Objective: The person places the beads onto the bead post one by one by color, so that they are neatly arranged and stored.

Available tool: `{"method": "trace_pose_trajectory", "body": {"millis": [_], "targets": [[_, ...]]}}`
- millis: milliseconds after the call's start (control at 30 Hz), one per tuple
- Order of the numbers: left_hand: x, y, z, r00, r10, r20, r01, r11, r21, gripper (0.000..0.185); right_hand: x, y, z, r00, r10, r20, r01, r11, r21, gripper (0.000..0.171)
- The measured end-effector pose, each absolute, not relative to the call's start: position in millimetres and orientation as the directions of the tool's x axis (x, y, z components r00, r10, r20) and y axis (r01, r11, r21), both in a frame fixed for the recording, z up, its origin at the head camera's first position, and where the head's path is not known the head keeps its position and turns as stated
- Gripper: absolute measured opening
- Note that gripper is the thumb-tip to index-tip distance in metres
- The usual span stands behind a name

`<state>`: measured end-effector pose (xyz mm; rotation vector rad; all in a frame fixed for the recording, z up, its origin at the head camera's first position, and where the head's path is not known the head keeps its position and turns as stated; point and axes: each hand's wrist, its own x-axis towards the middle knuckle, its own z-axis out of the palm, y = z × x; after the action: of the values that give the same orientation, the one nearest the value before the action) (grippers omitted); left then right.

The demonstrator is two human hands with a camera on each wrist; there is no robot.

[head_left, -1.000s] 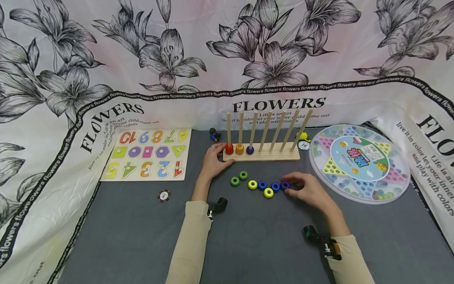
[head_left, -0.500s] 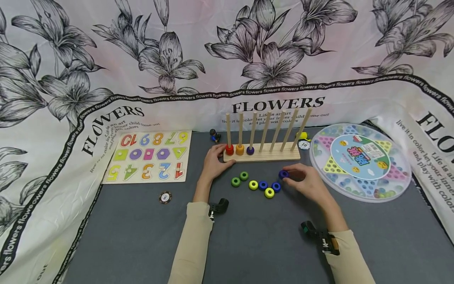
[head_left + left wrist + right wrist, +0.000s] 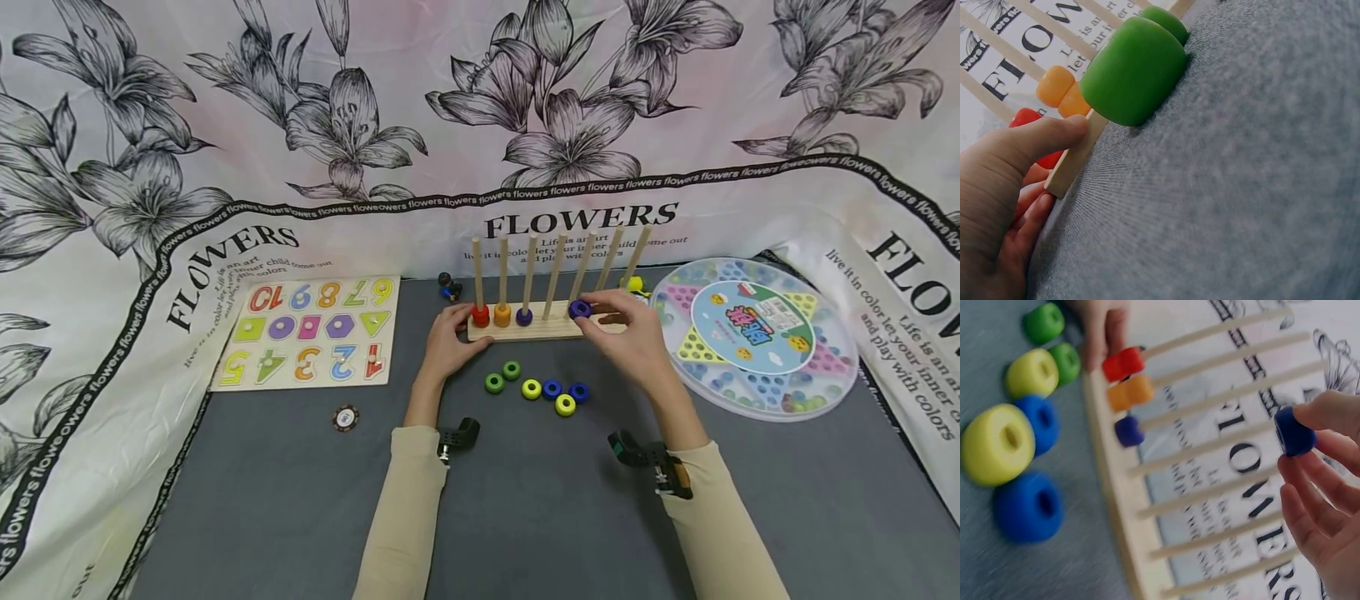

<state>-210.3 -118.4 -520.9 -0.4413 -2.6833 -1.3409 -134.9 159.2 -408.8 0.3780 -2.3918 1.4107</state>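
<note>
A wooden peg rack [image 3: 551, 331] stands at the back of the grey table, with a red ring [image 3: 481, 316], an orange ring [image 3: 502, 315] and a purple ring [image 3: 524, 317] at the foot of its first three pegs. My right hand [image 3: 600, 313] pinches a dark blue ring [image 3: 579, 309] [image 3: 1294, 431] in the air by the middle pegs. My left hand [image 3: 450, 330] rests against the rack's left end, thumb on the base [image 3: 1072, 164]. Several loose green, yellow and blue rings [image 3: 532, 388] lie in front of the rack.
A number puzzle board [image 3: 307, 332] lies at the left and a round marble game tray [image 3: 753, 333] at the right. A poker chip [image 3: 345, 417] sits near the left forearm. A small dark figure [image 3: 447, 286] stands behind the rack. Floral cloth rises behind.
My right hand picked the dark blue ring out of the row on the table and carried it up and back to the pegs. The left hand stayed on the rack.
</note>
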Motion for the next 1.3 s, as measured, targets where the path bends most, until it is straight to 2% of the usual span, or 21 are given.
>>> {"method": "trace_pose_trajectory", "body": {"millis": [267, 667, 1067, 1300], "targets": [[-211, -120, -522, -0.958, 0.205, 0.198, 0.282, 0.578, 0.766, 0.066, -139, 123, -354, -0.832, -0.004, 0.555, -0.504, 0.423, -0.753, 0.027], [-212, -121, -521, -0.954, 0.208, 0.215, 0.297, 0.576, 0.762, 0.065, -178, 111, -351, -0.779, 0.004, 0.627, -0.564, 0.432, -0.704, 0.027], [-212, -120, -525, -0.953, 0.216, 0.212, 0.300, 0.572, 0.764, 0.067, -192, 99, -341, -0.745, 0.009, 0.667, -0.556, 0.545, -0.628, 0.023], [-214, -121, -525, -0.951, 0.210, 0.226, 0.307, 0.571, 0.761, 0.066, -195, 96, -338, -0.751, -0.009, 0.660, -0.540, 0.583, -0.607, 0.024]]}}
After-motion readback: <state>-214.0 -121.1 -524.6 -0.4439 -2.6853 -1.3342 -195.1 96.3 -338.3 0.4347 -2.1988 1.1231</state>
